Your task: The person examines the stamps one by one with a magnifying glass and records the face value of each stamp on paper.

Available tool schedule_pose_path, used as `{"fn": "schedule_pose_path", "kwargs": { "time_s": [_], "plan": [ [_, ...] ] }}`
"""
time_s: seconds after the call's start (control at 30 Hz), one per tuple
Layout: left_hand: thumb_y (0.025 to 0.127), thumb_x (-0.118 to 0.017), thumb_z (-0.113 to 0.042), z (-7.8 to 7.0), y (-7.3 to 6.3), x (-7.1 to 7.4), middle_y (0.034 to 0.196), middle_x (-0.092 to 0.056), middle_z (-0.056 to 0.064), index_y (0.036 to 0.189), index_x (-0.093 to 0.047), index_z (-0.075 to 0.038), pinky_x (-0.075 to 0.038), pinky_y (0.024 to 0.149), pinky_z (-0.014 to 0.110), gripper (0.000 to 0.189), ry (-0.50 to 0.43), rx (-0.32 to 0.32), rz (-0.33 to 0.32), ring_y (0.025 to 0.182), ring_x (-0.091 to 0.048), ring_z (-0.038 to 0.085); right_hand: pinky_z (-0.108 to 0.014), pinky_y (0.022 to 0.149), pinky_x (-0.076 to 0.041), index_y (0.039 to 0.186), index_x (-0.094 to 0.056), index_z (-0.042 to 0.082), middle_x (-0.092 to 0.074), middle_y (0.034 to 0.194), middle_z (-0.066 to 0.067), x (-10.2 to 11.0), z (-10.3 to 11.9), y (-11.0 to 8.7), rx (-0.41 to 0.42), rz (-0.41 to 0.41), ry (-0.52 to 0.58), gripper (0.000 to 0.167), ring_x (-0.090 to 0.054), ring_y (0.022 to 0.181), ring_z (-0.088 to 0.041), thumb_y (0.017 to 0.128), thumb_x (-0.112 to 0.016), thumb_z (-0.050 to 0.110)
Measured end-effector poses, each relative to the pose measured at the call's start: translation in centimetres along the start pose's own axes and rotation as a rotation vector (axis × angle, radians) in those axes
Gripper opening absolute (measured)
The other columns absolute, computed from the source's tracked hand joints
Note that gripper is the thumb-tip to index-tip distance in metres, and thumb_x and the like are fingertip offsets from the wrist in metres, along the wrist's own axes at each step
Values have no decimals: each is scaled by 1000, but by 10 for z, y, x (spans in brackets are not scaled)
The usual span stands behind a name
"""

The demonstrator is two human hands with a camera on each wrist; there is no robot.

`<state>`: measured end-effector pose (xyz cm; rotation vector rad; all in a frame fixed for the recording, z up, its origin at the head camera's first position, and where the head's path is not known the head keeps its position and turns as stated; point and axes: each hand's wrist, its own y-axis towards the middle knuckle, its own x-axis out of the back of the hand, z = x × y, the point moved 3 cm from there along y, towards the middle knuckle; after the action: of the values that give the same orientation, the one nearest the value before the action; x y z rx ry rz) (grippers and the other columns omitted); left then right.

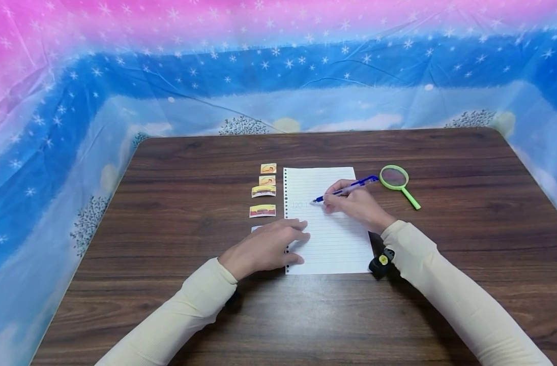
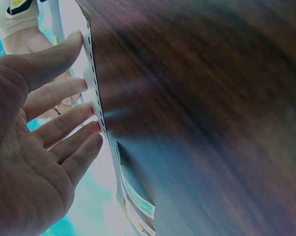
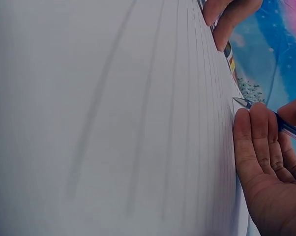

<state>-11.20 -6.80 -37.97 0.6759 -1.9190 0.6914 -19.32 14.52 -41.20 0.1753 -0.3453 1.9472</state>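
Note:
A white lined sheet of paper (image 1: 328, 251) with punched holes down its left edge lies on the table. My right hand (image 1: 355, 204) grips a blue pen (image 1: 366, 181), its tip at the paper just right of faint handwritten figures (image 1: 299, 205) that look like "120 1". In the right wrist view, the pen (image 3: 286, 127) sits between thumb and fingers, and the hand's side rests along the sheet. My left hand (image 1: 271, 245) lies with spread, relaxed fingers over the sheet's left edge. It partly covers a small slip (image 1: 256, 229) beside the paper.
Several small yellow, orange and red picture slips (image 1: 262, 211) form a column left of the paper. Right of it lies a green magnifying glass (image 1: 404, 189). A snowflake-patterned cloth (image 1: 260, 66) hangs around the far and side edges of the brown wooden table (image 1: 182, 203).

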Motion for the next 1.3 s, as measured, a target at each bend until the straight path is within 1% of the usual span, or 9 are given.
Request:
{"fn": "schedule_pose_path", "kwargs": {
  "time_s": [0.3, 0.53, 0.77, 0.93, 1.03, 1.3],
  "plan": [
    [91, -79, -28, 0, 0, 0, 150, -52, 9, 134, -67, -10, -40, 112, 37, 48, -2, -9, 0, 141, -45, 23, -42, 100, -50, 113, -60, 0, -72, 101, -17, 0, -1, 0, -14, 5, 2, 29, -73, 96, -26, 101, -65, 26],
    [91, -79, -28, 0, 0, 0, 151, -51, 8, 135, -67, -10, -40, 112, 37, 49, -4, -6, 3, 142, -44, 22, -38, 96, -53, 110, -60, -1, -72, 100, -18, 0, 0, 0, -19, -14, 22, 25, -73, 94, -25, 100, -65, 22],
    [91, -79, -28, 0, 0, -1, 150, -52, 8, 134, -67, -10, -41, 112, 37, 49, 0, -7, -2, 141, -45, 22, -33, 92, -55, 107, -61, -2, -71, 99, -19, 0, 0, 1, -5, -20, 36, 23, -73, 91, -25, 98, -65, 19],
    [91, -79, -28, 0, 0, 0, 150, -52, 8, 134, -67, -10, -41, 112, 37, 48, -5, -5, -2, 142, -44, 22, -34, 94, -53, 107, -62, -1, -72, 99, -18, 0, 0, 0, -1, -15, 14, 22, -73, 92, -25, 97, -66, 19],
    [91, -79, -28, -1, -1, 0, 150, -52, 8, 134, -67, -10, -41, 112, 37, 49, -3, -6, -3, 142, -44, 22, -34, 94, -52, 107, -61, -1, -72, 98, -17, -1, 1, -1, 7, -9, 2, 23, -73, 92, -25, 97, -66, 19],
    [91, -79, -28, -1, 0, 0, 150, -53, 9, 134, -67, -10, -41, 112, 37, 48, 15, -15, -7, 141, -45, 22, -32, 90, -54, 107, -62, -1, -71, 98, -18, -1, 4, -2, 31, 10, -8, 22, -73, 93, -26, 97, -66, 18]
  ]
}}
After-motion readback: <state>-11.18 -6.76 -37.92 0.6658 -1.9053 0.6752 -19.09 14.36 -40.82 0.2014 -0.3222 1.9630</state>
